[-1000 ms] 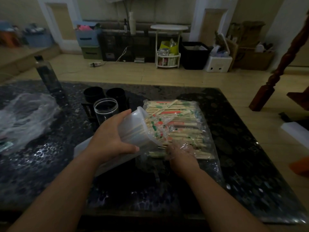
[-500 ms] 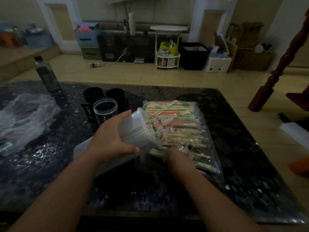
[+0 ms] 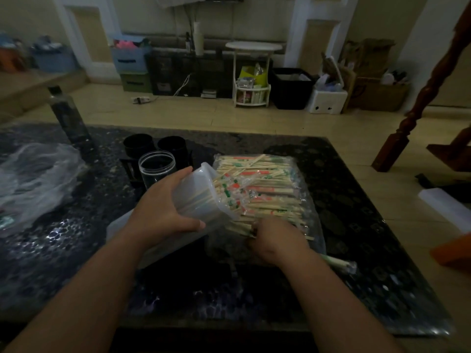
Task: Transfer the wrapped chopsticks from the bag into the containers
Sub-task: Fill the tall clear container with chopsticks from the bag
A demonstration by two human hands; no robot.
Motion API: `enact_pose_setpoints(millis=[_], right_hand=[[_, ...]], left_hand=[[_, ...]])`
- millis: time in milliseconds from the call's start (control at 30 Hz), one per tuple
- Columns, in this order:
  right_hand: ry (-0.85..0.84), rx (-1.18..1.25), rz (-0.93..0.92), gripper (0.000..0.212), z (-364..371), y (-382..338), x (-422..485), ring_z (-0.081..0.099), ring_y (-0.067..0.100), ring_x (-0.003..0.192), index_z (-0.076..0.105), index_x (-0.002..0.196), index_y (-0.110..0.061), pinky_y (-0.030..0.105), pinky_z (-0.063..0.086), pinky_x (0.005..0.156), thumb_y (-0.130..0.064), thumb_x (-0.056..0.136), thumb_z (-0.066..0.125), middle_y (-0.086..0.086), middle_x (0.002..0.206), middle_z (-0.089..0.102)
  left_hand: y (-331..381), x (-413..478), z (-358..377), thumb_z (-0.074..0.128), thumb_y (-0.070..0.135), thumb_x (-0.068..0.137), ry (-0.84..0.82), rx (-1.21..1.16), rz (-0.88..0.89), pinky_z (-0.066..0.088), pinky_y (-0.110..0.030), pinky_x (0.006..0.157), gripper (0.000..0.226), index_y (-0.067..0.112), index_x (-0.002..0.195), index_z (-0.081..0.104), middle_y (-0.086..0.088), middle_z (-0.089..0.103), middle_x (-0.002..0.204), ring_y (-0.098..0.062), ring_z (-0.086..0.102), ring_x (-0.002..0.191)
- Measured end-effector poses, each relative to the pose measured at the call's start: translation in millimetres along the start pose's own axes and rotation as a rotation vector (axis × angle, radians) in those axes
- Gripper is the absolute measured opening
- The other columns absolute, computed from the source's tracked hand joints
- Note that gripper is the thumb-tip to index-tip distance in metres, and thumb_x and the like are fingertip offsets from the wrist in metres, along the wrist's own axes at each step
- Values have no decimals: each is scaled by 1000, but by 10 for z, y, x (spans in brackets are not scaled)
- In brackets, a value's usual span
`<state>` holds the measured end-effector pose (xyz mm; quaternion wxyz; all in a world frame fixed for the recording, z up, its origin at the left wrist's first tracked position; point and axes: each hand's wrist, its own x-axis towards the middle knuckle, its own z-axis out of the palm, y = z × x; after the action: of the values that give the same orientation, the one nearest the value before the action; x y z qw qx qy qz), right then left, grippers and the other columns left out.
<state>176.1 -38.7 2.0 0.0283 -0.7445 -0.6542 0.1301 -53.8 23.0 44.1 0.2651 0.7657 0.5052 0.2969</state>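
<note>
A clear bag of wrapped chopsticks (image 3: 265, 184) lies flat on the dark table (image 3: 356, 225). My left hand (image 3: 163, 212) grips a translucent plastic container (image 3: 196, 200), tilted on its side with its mouth toward the bag and many chopsticks inside. My right hand (image 3: 275, 238) is at the bag's near edge, fingers curled round a few wrapped chopsticks (image 3: 336, 262) whose ends stick out to the right behind my wrist. An empty clear jar (image 3: 156, 169) stands upright just left of the tilted container.
Two black cups (image 3: 139, 146) (image 3: 172, 147) stand behind the clear jar. A dark bottle (image 3: 67, 118) rises at the back left. A crumpled clear plastic bag (image 3: 33, 182) lies at the table's left. A white lid or tray (image 3: 119, 225) lies under my left wrist.
My right hand has drawn back toward me at the bag's near edge, pulling a few wrapped chopsticks out to the right. The left hand and tilted container have stayed put.
</note>
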Motion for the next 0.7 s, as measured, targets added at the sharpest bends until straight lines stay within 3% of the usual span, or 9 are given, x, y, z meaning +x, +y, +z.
enact_pose_setpoints(millis=[233,333,433,533,633,700], right_hand=[[126,-140,-134,28,-613,-141,-242,63,28,95,67,98,-22,32,42,70,-40,80,56,4,100,65],[301,-143,-232,18,-827,-206,-351,61,26,93,54,87,-27,31,34,67,-44,84,55,-1,98,64],[512,-112,-313,21,-860,-224,-379,60,24,88,43,83,-31,32,29,64,-48,87,55,-4,93,65],[660,-65,-391,16,-765,-195,-291,55,26,78,53,83,-25,32,28,64,-41,82,56,-1,85,60],[784,-96,-359,28,-671,-154,-257,47,21,84,59,90,-21,33,31,71,-44,79,47,1,94,56],[860,-36,-338,29,-655,-167,-276,43,19,79,62,92,-19,30,30,66,-42,79,49,4,93,53]], left_hand=[[-10,6,-38,75,61,28,18,-40,-24,37,-33,96,123,40,144,38,13,43,139,-10,43,124],[7,0,-33,75,60,27,6,-34,-20,36,-31,96,125,39,144,37,16,42,137,-8,41,123],[8,-1,-28,75,61,26,-10,-19,-6,37,-33,102,126,38,145,38,15,43,139,-9,41,126],[-22,-3,-18,76,62,28,-13,-6,22,37,-39,108,125,39,144,38,9,45,144,-14,42,131],[-34,-13,-13,76,63,29,-4,-25,28,37,-42,108,120,44,141,37,9,44,143,-15,42,131],[-31,-16,-17,76,63,29,1,-16,41,37,-42,108,120,44,140,36,10,44,142,-16,43,130]])
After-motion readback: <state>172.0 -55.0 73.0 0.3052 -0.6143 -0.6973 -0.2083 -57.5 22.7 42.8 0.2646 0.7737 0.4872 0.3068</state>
